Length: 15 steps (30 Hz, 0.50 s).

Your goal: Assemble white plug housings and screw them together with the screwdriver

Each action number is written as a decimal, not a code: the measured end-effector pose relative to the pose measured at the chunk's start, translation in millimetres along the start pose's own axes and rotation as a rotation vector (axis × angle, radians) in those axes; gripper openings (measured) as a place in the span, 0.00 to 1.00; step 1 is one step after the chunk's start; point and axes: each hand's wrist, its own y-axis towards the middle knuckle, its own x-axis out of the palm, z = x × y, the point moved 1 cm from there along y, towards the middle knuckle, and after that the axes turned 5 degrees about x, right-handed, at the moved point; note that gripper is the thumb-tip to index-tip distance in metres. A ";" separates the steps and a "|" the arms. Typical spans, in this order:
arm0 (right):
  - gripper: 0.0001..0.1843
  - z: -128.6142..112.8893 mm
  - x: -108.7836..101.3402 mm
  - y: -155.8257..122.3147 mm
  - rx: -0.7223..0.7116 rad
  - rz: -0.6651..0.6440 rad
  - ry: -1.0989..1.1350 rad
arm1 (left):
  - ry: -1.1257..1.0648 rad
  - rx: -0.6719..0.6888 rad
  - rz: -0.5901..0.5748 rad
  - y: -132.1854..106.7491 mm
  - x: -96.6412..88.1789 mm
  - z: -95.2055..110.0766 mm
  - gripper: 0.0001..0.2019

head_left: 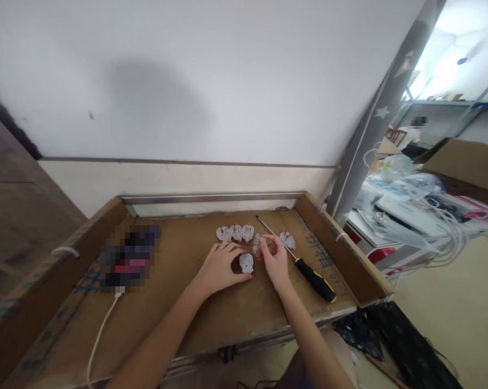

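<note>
My left hand point(221, 266) curves its thumb and forefinger around a white plug body point(246, 263) on the cardboard, gripping it at its edges. Just to the right, my right hand point(275, 260) pinches a small clear plastic piece point(256, 243), partly hidden by the fingers. Beyond my hands, several clear plugs with metal pins point(235, 232) stand in a row, pins up. Another clear plug point(286, 239) lies right of my right hand. A screwdriver point(314, 278) with a black and yellow handle lies beside that hand, its shaft pointing away and to the left.
Cardboard walls point(328, 237) edge the work surface at the sides. At left lies a blurred-out dark device point(132, 256) with a white cable point(101, 329). A grey post point(373, 119) stands at right, before a cluttered table point(414, 216). A person point(413, 135) sits farther back.
</note>
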 end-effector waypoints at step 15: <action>0.12 1.8 8.8 -16.4 -0.266 -0.110 -0.415 | -0.019 -0.080 0.107 2.4 4.5 1.4 0.23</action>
